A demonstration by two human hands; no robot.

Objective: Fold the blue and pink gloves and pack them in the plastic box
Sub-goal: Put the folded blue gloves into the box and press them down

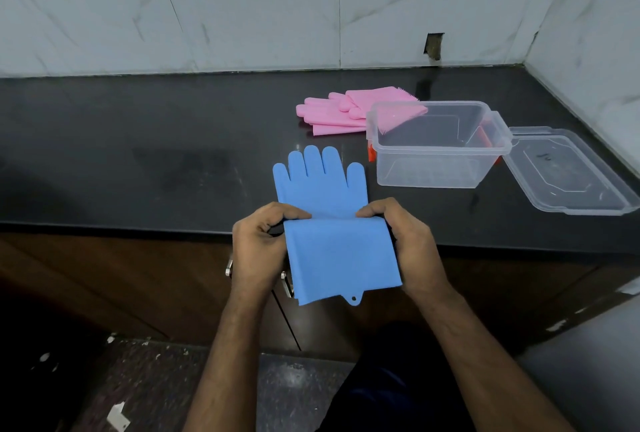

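Observation:
The blue gloves (322, 185) lie at the front edge of the black counter, fingers pointing away from me, and the cuff end hangs over the edge toward me. My left hand (258, 244) grips the gloves' left side at the counter's edge. My right hand (405, 241) grips the right side at the same height. The pink gloves (332, 112) lie flat farther back, partly behind the clear plastic box (436, 168). The box stands open with nothing inside it, to the right of the blue gloves.
The box's clear lid (568, 175) lies upside down to the right of the box. The black counter (138, 154) ends at a marble wall behind and on the right. Cabinet doors with metal handles (287, 284) sit below the counter edge.

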